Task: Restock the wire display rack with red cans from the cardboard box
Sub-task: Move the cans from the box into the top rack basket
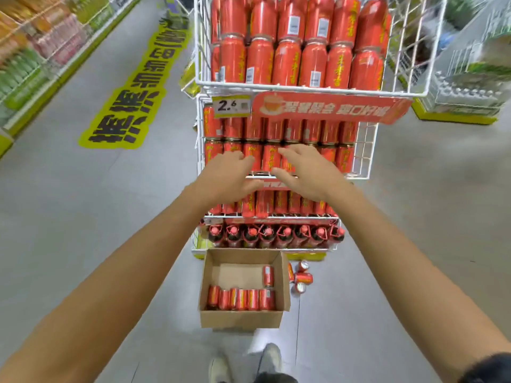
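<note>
Supermarket aisle, grey floor point(83, 217), stocked shelving on both sides. White wire display rack point(365, 150) dead ahead; the top and middle tiers carry upright cans in two stacked rows, and the bottom tier holds bottles point(276, 234).

Cardboard box point(240, 319) sits on the floor at the rack's foot, flaps open. Red cans point(240, 299) lie in one row along its near wall, with a single can point(268, 275) beyond them. Loose cans point(302, 278) lie on the floor just beside the box's right wall.

Left hand point(226, 172) and right hand point(307, 172) are both spread wide at the middle tier and hold nothing. Contact with the cans there is unclear.

Handling, judged: full cans are rigid, fairly heavy and smooth-sided, they roll when lying down and dent if dropped. Best taken around the mid-body, one per hand.
</note>
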Action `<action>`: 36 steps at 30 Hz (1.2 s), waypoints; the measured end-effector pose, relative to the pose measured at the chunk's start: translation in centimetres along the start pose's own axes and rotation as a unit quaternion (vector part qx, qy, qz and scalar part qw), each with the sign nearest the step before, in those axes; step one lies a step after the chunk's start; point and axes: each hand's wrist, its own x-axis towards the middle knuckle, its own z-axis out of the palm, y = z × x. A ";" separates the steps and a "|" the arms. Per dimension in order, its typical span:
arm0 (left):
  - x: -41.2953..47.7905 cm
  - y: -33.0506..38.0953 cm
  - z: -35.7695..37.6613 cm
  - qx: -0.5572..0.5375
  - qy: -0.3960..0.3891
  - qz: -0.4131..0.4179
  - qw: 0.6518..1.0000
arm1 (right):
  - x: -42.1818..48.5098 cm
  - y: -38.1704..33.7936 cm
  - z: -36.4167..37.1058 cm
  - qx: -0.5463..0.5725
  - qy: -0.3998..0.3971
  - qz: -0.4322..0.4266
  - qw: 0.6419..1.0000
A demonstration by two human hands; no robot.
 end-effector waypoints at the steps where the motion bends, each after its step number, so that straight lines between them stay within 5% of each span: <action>1: -0.7 -0.9 1.9 -0.012 -0.012 -0.012 1.000 | 0.3 -0.3 2.2 0.004 -0.016 -0.004 1.000; 18: -10.1 -6.5 48.8 -0.127 -0.327 -0.150 0.925 | -7.0 4.7 52.4 0.123 -0.318 0.108 0.934; 25: -9.2 -12.2 67.1 -0.160 -0.333 -0.197 0.908 | -3.6 7.6 71.4 0.153 -0.323 0.151 0.921; 36: -7.2 -18.7 87.5 -0.217 -0.253 -0.429 0.840 | 3.2 17.6 90.1 0.151 -0.164 0.389 0.894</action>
